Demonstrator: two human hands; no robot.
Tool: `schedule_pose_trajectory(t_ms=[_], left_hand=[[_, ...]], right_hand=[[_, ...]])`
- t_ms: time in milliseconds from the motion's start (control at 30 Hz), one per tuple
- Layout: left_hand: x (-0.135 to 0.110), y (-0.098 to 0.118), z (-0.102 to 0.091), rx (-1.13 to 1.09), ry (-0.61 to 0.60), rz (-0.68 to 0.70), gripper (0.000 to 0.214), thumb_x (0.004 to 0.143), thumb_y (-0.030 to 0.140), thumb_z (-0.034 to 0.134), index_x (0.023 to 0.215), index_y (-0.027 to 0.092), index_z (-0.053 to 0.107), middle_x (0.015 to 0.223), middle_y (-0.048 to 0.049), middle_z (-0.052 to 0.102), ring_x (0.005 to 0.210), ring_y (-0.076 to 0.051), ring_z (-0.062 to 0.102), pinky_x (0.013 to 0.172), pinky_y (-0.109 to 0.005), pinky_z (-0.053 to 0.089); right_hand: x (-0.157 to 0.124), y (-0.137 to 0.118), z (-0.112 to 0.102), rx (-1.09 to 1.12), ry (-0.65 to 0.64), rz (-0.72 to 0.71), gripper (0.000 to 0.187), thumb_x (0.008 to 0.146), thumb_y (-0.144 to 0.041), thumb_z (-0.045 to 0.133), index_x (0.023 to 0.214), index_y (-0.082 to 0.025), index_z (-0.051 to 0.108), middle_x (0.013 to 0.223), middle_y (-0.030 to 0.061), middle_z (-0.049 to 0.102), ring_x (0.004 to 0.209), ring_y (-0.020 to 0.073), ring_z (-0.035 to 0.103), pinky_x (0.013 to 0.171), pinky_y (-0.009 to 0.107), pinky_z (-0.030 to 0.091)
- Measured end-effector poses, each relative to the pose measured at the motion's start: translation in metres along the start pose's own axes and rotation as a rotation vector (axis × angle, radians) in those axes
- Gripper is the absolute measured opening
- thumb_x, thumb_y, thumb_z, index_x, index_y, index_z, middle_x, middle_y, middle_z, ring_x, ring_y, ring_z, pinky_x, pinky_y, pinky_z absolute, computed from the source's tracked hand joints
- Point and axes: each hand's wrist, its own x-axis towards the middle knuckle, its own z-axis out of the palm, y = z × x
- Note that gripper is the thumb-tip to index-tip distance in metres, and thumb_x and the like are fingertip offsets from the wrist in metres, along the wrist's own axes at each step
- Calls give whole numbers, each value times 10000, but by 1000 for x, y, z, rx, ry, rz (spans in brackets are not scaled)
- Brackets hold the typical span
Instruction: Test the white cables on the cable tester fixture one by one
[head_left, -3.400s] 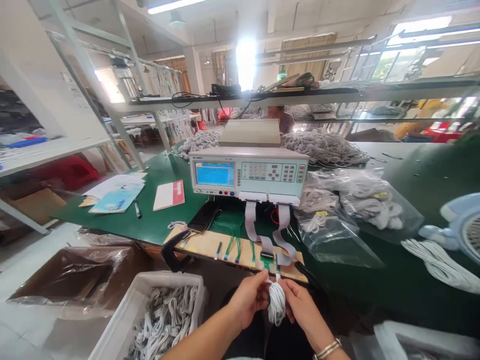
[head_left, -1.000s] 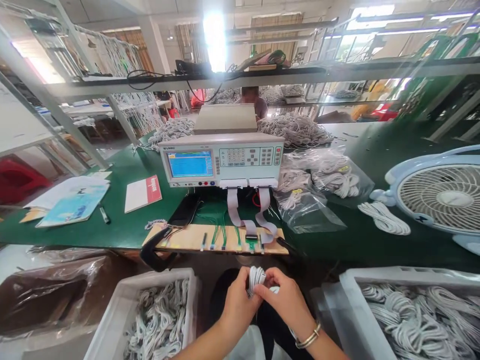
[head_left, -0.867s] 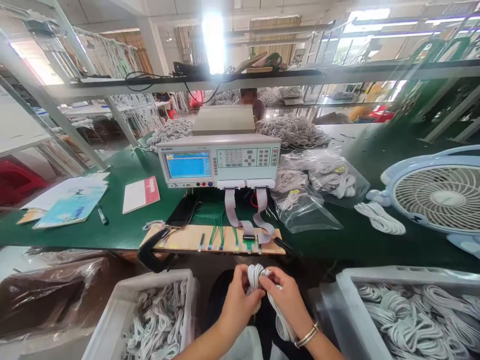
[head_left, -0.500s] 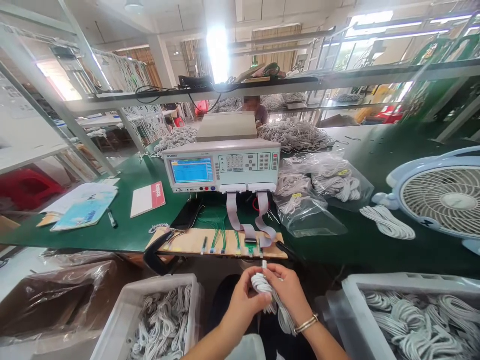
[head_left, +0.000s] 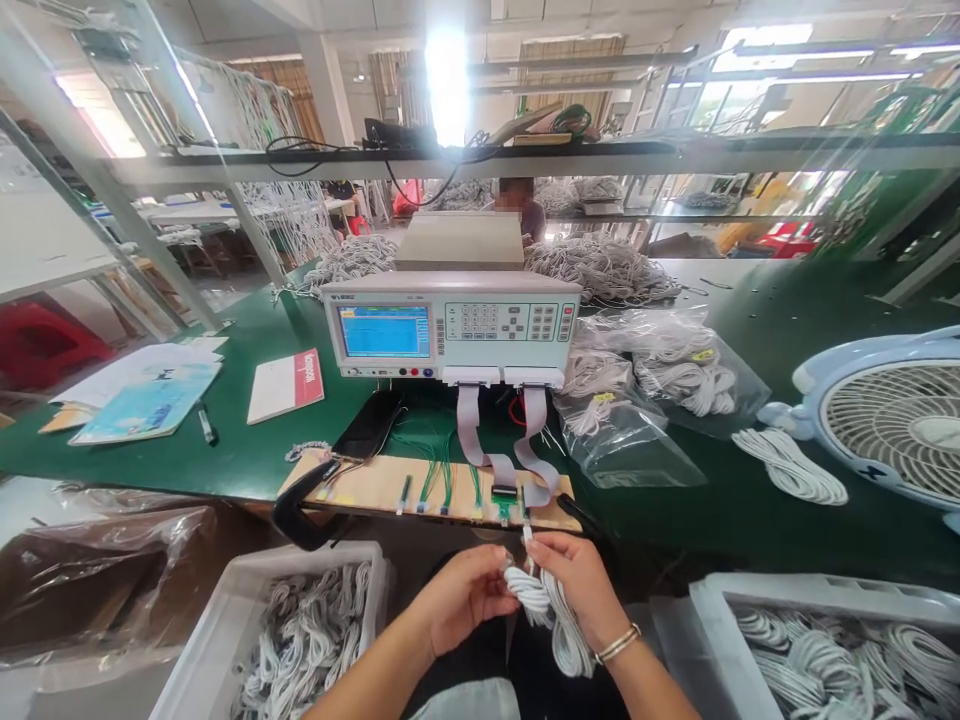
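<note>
1. My R hand (head_left: 577, 580): closed on coiled white cable (head_left: 571, 640), thumb + fingertips nr its plug (head_left: 527, 537).
2. My L hand (head_left: 466, 600): fingers part-curled at coil's L side; can't tell if gripping.
3. Cable's just in front of wooden board (head_left: 360, 485), plug at its front edge, nr small green PCB (head_left: 505, 508).
4. Tester (head_left: 450, 330) behind, on green worktop (head_left: 240, 455).

A long green-topped workbench (head_left: 660, 525), a pale boxy electronic instrument with a blue screen (head_left: 510, 350) and a light wooden board fitted with green wires (head_left: 356, 488) mark this as a factory workshop. White plastic bins (head_left: 202, 640) of coiled grey-white cables (head_left: 315, 630) stand before the bench; tangled pale cable heaps (head_left: 600, 270) and another person (head_left: 534, 222) appear beyond the instrument.
</note>
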Motion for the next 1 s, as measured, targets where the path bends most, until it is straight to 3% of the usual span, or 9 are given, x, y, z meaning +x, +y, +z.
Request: schedule_pose_trajectory(t_ms=[100,233,367,533,633,733,867,1000], left_hand=[[8,4,-6,138,111,74,298,651,407,567,704,115,542,575,0,526,476,-55,469,511,-186,398],[16,4,-4,257,211,144,279,591,358,632,656,103,543,527,-5,536,437,-53,461,438,-160,364],[23,-3,2,175,290,170,254,585,333,638,585,116,504,483,15,509,390,-31,411,363,-127,286],[26,-21,12,-88,373,282,254,581,316,658,589,120,495,497,31,496,399,-11,403,409,-113,337],[27,-29,17,-247,386,309,255,549,289,691,626,112,524,543,25,511,438,-10,430,465,-114,378],[29,-31,18,-265,391,317,270,541,306,695,630,110,533,541,22,512,431,-13,422,451,-123,367],[28,-23,12,-146,374,354,279,536,328,689,626,109,540,512,30,491,421,-22,388,422,-139,302],[25,-10,6,26,301,256,329,594,396,626,722,95,586,549,31,458,444,-23,357,439,-155,254]], right_hand=[[0,5,4,98,68,44,278,640,-394,597,680,-121,633,516,15,602,456,144,527,452,247,412],[-2,1,0,-78,94,-70,263,625,-360,620,748,-128,646,638,45,653,594,181,575,558,257,444],[-6,-7,-7,-164,91,-125,243,638,-348,602,743,-133,642,697,59,665,651,192,585,596,259,453],[-12,-8,-7,-146,83,-147,254,667,-336,568,781,-122,644,690,63,658,652,191,583,600,266,454],[-12,-2,-7,-82,68,-122,258,670,-333,568,799,-122,640,689,61,655,656,192,581,607,272,450],[-8,4,-6,-6,35,-72,275,669,-338,571,829,-122,630,679,57,651,641,189,577,599,278,446],[-4,6,-3,25,-25,-21,296,673,-356,563,849,-125,624,654,44,641,606,176,562,573,268,436],[-1,3,-4,-67,-12,-31,283,668,-376,566,787,-130,642,587,15,613,558,154,526,537,238,406]])
